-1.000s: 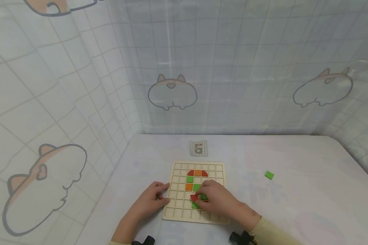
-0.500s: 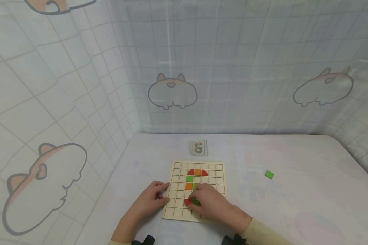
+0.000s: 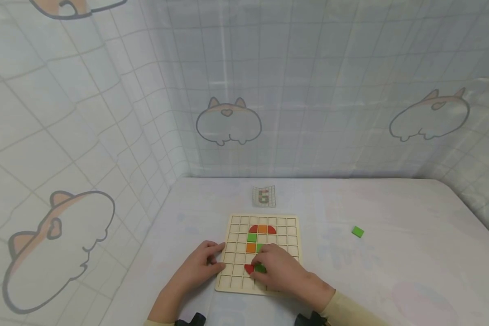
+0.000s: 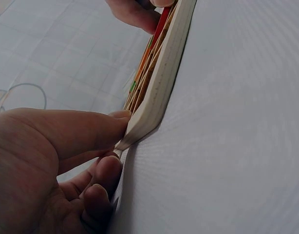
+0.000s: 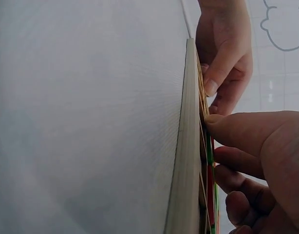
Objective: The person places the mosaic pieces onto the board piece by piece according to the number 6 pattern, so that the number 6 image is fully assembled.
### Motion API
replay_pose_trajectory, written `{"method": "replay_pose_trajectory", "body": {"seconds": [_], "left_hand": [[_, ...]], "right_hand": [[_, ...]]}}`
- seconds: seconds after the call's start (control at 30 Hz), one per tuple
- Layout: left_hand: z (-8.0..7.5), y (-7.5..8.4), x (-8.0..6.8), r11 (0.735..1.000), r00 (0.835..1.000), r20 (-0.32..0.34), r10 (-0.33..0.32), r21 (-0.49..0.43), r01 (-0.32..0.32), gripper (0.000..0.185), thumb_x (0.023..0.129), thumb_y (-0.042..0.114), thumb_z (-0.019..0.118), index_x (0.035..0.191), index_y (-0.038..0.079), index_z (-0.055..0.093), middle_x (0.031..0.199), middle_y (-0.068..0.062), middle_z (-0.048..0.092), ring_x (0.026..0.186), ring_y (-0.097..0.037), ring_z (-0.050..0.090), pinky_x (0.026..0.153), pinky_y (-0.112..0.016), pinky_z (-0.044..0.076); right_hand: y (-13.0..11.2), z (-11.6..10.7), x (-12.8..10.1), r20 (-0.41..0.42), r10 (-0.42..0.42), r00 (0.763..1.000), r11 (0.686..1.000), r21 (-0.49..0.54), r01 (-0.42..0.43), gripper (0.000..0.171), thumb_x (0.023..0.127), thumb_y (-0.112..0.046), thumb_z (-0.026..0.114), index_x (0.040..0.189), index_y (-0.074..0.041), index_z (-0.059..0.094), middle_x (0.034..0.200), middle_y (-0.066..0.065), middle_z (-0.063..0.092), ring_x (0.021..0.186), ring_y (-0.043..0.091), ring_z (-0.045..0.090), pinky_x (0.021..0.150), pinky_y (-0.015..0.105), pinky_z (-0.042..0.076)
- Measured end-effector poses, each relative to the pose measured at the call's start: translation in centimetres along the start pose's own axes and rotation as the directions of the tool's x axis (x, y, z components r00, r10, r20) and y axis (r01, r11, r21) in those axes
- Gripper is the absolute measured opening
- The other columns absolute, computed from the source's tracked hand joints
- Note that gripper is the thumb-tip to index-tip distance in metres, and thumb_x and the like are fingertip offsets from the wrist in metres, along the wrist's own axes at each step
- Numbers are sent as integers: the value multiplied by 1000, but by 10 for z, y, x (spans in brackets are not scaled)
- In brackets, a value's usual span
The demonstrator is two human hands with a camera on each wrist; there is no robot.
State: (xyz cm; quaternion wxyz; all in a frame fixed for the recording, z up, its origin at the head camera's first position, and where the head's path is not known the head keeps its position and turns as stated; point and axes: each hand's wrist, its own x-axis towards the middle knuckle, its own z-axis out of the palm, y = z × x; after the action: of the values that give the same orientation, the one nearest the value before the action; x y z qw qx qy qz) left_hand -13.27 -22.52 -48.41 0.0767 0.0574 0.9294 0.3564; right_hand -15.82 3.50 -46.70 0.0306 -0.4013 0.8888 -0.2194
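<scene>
A square wooden grid board (image 3: 236, 284) lies on the table with red, orange and green tiles in some cells. My left hand (image 3: 203, 262) rests at its left edge, thumb and index fingertips touching the rim a little apart. In the left wrist view the left thumb (image 4: 91, 127) presses on the board's corner. My right hand (image 3: 283, 268) reaches over the board's lower part. Between its thumb and index finger it pinches a red quarter-round tile (image 3: 248, 269), beside a green tile (image 3: 260, 268). The right hand hides the board's lower right cells.
A small pattern card (image 3: 263, 197) with a gridded figure lies behind the board. To the right, a loose green square tile (image 3: 357, 232) lies on the white tablecloth (image 3: 391, 267). A curtain (image 3: 293, 113) printed with dog shapes surrounds the back and left.
My right hand has moved left and slightly toward me with the red tile, lowering it beside the green tile, then has nearly stopped. My left hand has stayed at the board's edge.
</scene>
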Motion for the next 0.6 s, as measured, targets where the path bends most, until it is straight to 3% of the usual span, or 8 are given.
{"method": "replay_pose_trajectory", "body": {"seconds": [0.4,0.6], "left_hand": [[-1,0,0,1000,1000,10,-1,-12,1,59,78,36,69,130,17,50,102,4,44,78,-11,47,63,-24,40],[0,1,-1,1000,1000,1,-12,-14,12,59,77,36,69,130,18,50,102,5,44,78,-12,47,63,-24,40]], "right_hand": [[4,-6,-5,16,51,999,998,36,-52,32,79,-45,64,103,-23,67,97,-14,54,91,5,48,80,28,42],[16,-12,-9,-20,31,999,998,57,-30,35,79,-42,65,107,-20,66,104,-12,55,97,6,50,84,29,42]]}}
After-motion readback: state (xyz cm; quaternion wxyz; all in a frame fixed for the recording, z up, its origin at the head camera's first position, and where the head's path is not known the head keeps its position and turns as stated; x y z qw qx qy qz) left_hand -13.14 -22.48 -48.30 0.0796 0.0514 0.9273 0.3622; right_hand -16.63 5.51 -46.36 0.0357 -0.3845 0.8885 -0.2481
